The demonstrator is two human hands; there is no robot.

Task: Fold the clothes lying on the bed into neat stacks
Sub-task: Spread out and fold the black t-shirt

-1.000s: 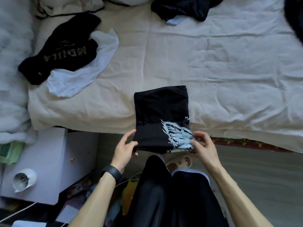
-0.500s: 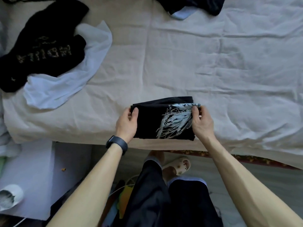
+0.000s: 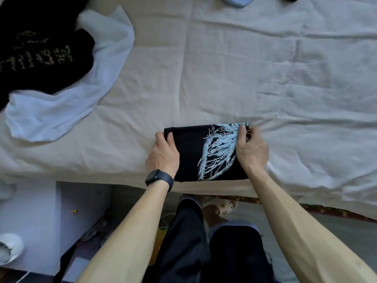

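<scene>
Head view: a folded black shirt (image 3: 188,158) with a pale blue picture is seen at the near edge of the bed (image 3: 255,74). Its left side is held by the left hand (image 3: 163,155), thumb on top and fingers round the edge. Its far right corner is pinched by the right hand (image 3: 252,150). The shirt lies between the two hands. It is judged to be soft, light and floppy, so it is best held at both side edges. A black top (image 3: 40,58) and a pale blue cloth (image 3: 61,113) are left unfolded by the left edge

bed (image 3: 244,58): creased, off-white | white cabinet (image 3: 30,211): lower left | floor (image 3: 359,231): grey
</scene>
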